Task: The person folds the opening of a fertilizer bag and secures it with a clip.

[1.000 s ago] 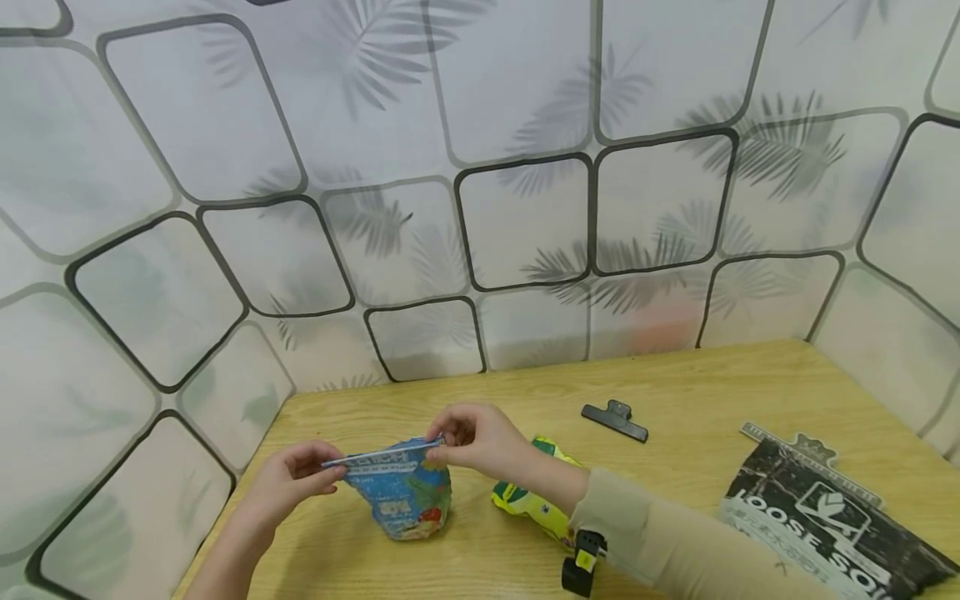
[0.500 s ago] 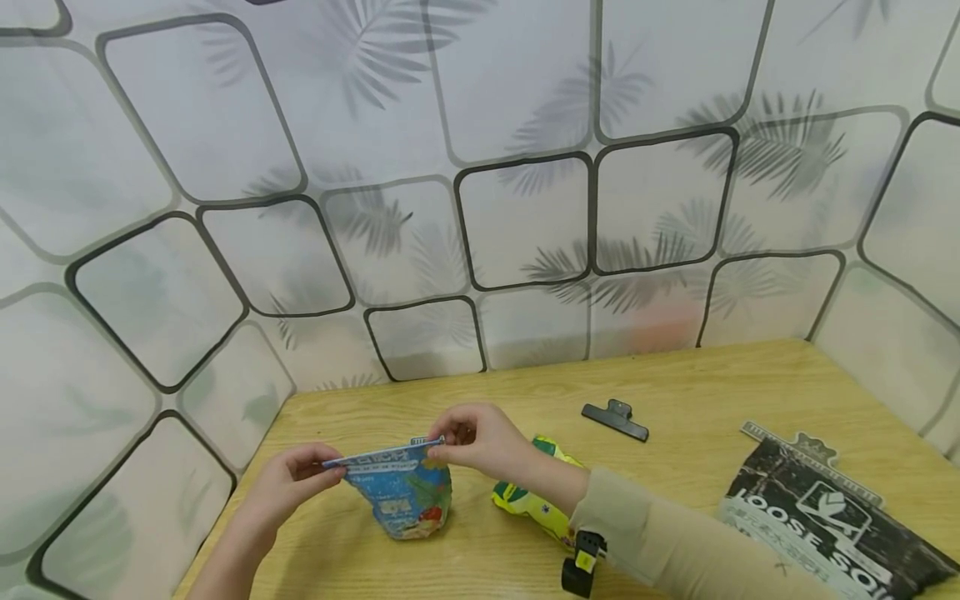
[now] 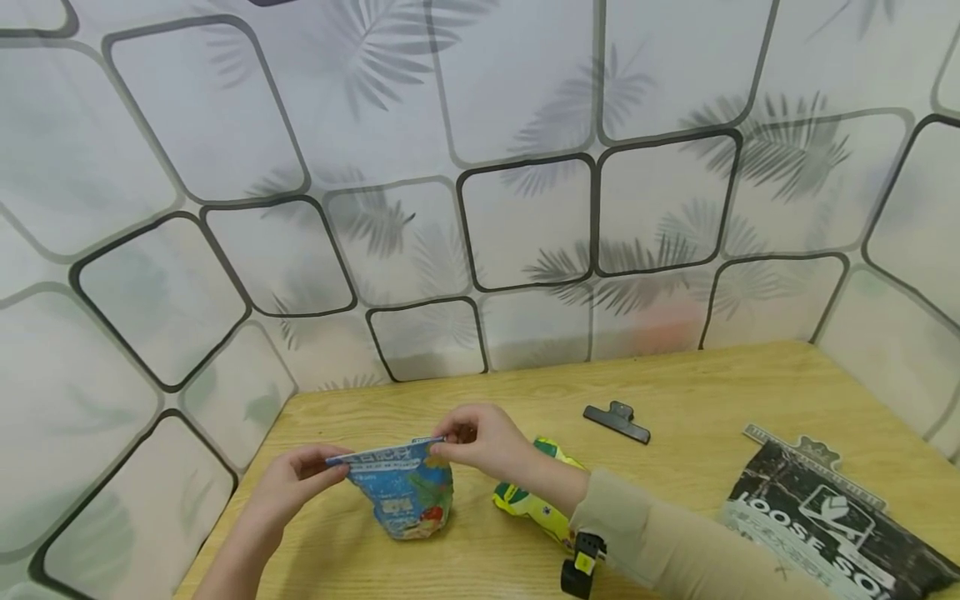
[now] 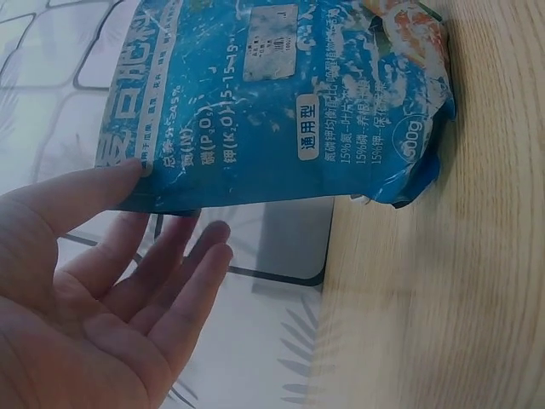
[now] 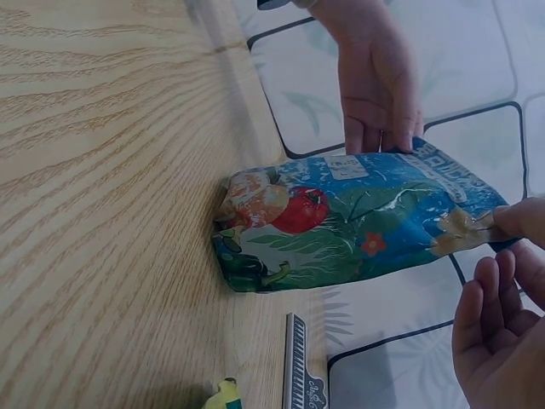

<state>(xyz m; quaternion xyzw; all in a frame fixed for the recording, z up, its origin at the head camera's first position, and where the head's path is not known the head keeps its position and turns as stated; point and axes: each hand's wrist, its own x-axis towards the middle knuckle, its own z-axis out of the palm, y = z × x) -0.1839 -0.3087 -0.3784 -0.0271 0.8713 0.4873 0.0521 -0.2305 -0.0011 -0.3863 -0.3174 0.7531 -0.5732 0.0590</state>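
Note:
A blue fertilizer bag (image 3: 405, 496) printed with vegetables stands on the table, its upper edge stretched between both hands. My left hand (image 3: 288, 483) pinches the top left corner between thumb and fingers. At the top right corner my right hand (image 3: 480, 442) pinches the edge in the same way. In the left wrist view the bag (image 4: 281, 102) shows its printed text, with the left thumb (image 4: 94, 192) on its front. From the right wrist view the bag's base (image 5: 234, 247) touches the table. Whether the bag's mouth is sealed I cannot tell.
A yellow-green bag (image 3: 536, 508) lies partly under the right forearm. Farther back lies a black clip (image 3: 617, 422). At right a black soil bag (image 3: 817, 517) carries a patterned clip (image 3: 817, 467). A piano-key-patterned clip (image 5: 295, 366) lies beyond the blue bag. A patterned wall surrounds the table.
The bag's top edge has tilted slightly, and the pale strip along it looks different. Both hands keep their hold at the corners and barely shift.

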